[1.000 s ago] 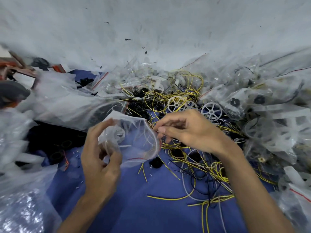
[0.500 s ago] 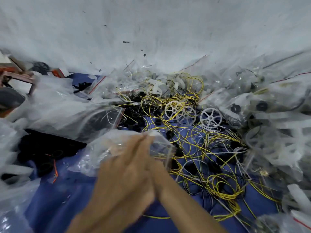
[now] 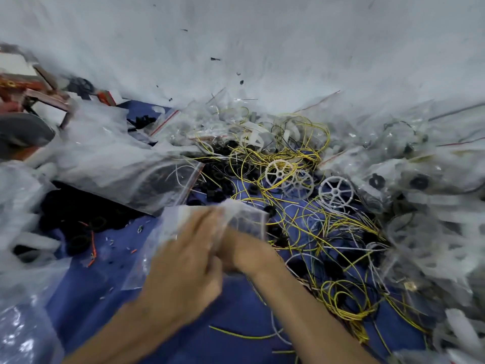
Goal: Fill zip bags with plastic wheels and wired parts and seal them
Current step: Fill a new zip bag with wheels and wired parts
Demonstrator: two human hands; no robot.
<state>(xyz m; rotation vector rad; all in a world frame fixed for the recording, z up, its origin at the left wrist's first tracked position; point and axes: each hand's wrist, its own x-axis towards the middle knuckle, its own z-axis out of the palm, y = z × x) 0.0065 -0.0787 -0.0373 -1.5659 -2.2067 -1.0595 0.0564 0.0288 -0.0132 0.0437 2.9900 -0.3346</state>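
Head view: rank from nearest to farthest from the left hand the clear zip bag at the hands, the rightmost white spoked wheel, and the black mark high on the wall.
1. Clear zip bag, against the left hand.
2. White spoked wheel, farther right among the wires.
3. Black mark, up on the wall at the back.

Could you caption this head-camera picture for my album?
Left hand and right hand meet on a clear zip bag, beside tangled yellow wires and white spoked wheels.

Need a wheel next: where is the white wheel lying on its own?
Head view, right of centre: the white wheel lies on the blue cloth, just right of two overlapping wheels tangled in yellow wire.
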